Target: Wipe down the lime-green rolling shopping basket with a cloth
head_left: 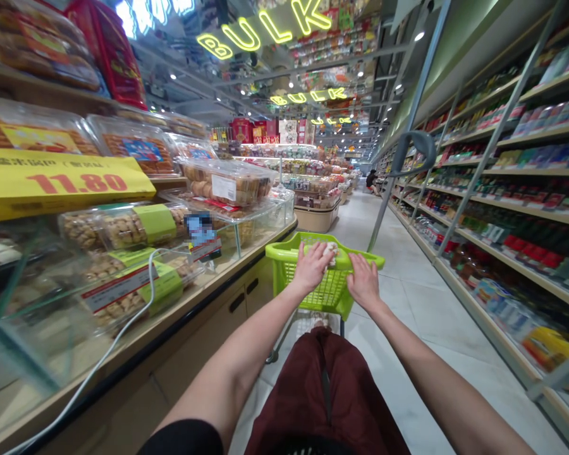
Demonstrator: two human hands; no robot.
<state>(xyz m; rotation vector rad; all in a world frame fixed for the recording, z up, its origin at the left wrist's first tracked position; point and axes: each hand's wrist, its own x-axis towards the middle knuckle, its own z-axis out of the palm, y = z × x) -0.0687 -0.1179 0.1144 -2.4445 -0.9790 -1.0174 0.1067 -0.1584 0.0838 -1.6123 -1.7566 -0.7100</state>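
Hands pushing green cart point(329, 281) dead ahead at twelve o'clock; left hand point(312, 265) clenching handle with a white scrap, right hand point(363, 282) resting flat, released; steering straight needs even pressure, clearing bench point(189, 297) at nine

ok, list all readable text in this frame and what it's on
"BULK": yellow neon sign overhead; smaller repeats further back are too small to confirm.
"11.80": yellow price card on the left display counter; the line of characters above it is blurred.
Blue neon sign, top left: unreadable.
Labels on the pastry boxes, green stickers, right-hand shelf tags: too small or blurred.
Green cart under both hands: no text seen.
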